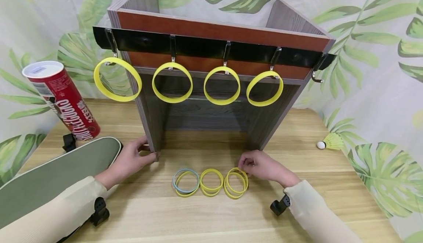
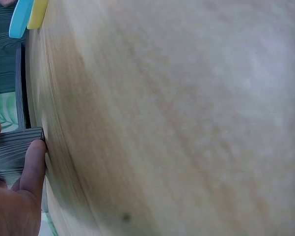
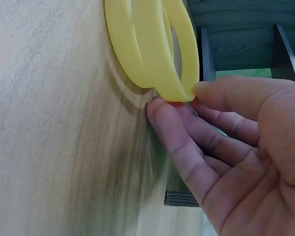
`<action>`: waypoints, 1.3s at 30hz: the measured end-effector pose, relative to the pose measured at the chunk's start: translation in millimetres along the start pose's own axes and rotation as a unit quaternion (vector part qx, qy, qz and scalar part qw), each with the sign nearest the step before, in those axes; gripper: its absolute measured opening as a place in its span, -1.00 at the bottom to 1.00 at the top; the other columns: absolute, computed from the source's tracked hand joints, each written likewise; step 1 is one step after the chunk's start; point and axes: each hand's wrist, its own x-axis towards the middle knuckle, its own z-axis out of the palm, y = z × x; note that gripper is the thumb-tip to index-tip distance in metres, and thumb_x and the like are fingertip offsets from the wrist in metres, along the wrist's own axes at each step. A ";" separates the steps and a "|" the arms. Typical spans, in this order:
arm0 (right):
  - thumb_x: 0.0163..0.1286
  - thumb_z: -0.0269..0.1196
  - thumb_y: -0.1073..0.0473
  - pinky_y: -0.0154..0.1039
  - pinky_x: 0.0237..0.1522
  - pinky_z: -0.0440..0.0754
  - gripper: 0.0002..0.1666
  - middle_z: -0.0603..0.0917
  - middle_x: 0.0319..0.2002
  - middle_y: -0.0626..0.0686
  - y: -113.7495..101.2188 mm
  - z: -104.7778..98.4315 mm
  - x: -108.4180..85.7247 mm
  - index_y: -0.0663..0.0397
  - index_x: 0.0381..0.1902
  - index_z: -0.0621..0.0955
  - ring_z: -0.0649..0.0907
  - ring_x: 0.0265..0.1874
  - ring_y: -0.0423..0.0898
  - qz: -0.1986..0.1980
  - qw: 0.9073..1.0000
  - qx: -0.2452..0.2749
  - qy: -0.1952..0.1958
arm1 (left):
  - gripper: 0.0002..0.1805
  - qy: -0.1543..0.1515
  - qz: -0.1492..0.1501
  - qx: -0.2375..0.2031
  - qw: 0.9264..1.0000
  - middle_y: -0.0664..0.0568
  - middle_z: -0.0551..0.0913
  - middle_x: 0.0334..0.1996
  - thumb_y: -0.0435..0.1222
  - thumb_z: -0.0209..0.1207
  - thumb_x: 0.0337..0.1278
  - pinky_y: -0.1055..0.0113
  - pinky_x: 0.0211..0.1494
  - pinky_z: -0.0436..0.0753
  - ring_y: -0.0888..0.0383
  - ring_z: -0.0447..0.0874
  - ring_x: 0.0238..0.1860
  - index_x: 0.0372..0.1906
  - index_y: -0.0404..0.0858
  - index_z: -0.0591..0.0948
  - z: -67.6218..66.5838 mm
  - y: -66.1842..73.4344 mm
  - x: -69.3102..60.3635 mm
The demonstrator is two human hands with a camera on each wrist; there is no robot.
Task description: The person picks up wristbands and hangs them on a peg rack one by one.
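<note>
My left hand (image 1: pixel 132 158) grips the front foot of the left side panel (image 1: pixel 150 133) of a grey wooden rack, thumb on its front edge. With thumb and fingertips my right hand (image 1: pixel 261 165) pinches the near edge of a yellow ring (image 3: pixel 159 54), which overlaps another yellow ring (image 1: pixel 235 198) on the table. Left of these lies an overlapping yellow pair (image 1: pixel 211 195). Further left, a light blue ring (image 1: pixel 173 180) rests over a yellow one (image 1: pixel 185 195). Several yellow rings (image 1: pixel 172 101) hang from hooks on the rack's black rail (image 1: pixel 198 44).
The rail's rightmost hook (image 1: pixel 317 78) bears no ring. A red snack can (image 1: pixel 62 100) stands at the left, behind a long grey-green board (image 1: pixel 66 173) with a rounded end. A yellow shuttlecock (image 1: pixel 332 142) lies at the right. Leaf-patterned cloth hangs behind.
</note>
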 end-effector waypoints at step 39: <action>0.46 0.24 0.47 -0.31 -0.23 0.78 -0.95 0.82 -0.31 0.01 -44.3 -32.1 -40.4 0.42 -0.21 0.64 0.77 -0.36 -0.31 -0.128 0.958 0.117 0.227 | -0.52 0.000 -0.003 -0.007 1.000 -0.28 0.76 0.09 -0.37 0.33 0.29 0.36 0.01 0.68 -0.16 0.75 0.11 0.29 -0.36 0.58 -0.5 1.1 0.0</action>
